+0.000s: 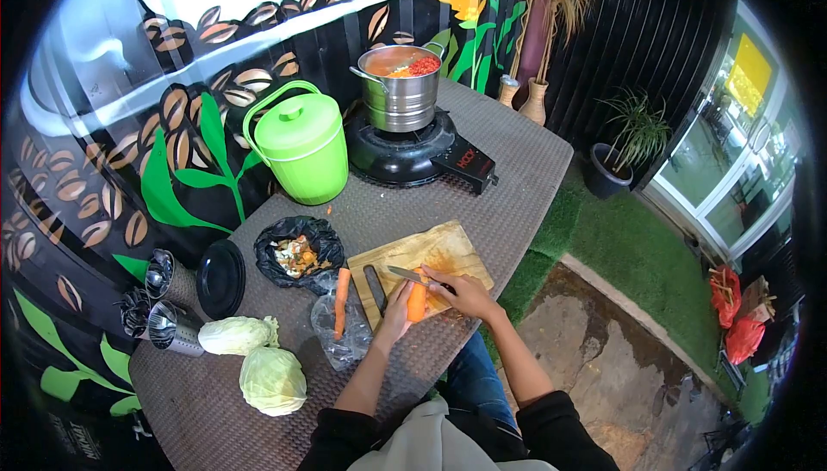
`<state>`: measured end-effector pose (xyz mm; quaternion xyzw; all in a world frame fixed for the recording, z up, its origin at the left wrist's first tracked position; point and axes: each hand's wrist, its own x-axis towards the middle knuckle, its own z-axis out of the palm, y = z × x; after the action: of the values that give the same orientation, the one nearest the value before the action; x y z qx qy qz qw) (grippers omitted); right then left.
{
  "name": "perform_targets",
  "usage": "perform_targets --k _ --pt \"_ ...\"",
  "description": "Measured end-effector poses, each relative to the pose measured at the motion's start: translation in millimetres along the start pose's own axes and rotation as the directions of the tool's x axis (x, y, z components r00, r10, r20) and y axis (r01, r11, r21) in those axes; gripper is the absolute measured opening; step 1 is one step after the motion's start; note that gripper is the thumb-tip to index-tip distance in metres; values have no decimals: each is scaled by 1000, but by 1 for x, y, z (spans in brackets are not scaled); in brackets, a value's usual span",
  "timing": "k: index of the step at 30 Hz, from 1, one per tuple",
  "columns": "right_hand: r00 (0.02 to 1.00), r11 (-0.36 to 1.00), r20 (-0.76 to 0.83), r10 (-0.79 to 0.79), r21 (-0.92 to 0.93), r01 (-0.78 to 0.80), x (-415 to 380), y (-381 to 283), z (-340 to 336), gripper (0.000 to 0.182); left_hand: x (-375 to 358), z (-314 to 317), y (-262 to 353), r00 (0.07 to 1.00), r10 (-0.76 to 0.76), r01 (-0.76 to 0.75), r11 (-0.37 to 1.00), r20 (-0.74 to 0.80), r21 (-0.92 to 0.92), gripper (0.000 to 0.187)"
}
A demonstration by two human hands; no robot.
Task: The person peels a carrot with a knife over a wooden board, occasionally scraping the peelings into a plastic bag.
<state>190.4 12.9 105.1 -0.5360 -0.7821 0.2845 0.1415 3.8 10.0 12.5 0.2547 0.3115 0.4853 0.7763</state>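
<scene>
On the wooden cutting board lies a peeled-looking carrot, its lower end gripped by my left hand. My right hand is closed around the handle of a knife, whose blade crosses over the carrot's upper end. Orange bits lie on the board beyond the blade. Just left of the board, a second carrot rests on a clear plastic bag. A black plastic bag holding food scraps stands behind it.
A steel pot with red and orange contents stands on a black portable stove at the back. Beside it is a lidded green bucket. Two cabbages, one round and one long, lie left, near steel utensil holders and a black lid.
</scene>
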Motion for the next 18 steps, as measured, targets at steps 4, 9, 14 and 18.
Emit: perform_targets --k 4,9,14,18 --pt "975 986 -155 -161 24 166 -2 2 5 46 2 -5 -3 1000 2 -2 1000 2 29 35" --pt "993 998 -93 -69 -18 67 -5 -1 2 45 -1 0 0 999 -8 10 999 -41 39 35" --pt "1000 1000 -7 2 -10 -2 -5 -7 -5 46 -4 7 6 998 -17 20 999 -54 39 36" --pt "985 997 -153 -82 -28 78 -6 0 4 44 -3 2 4 1000 -10 11 1000 -21 19 36"
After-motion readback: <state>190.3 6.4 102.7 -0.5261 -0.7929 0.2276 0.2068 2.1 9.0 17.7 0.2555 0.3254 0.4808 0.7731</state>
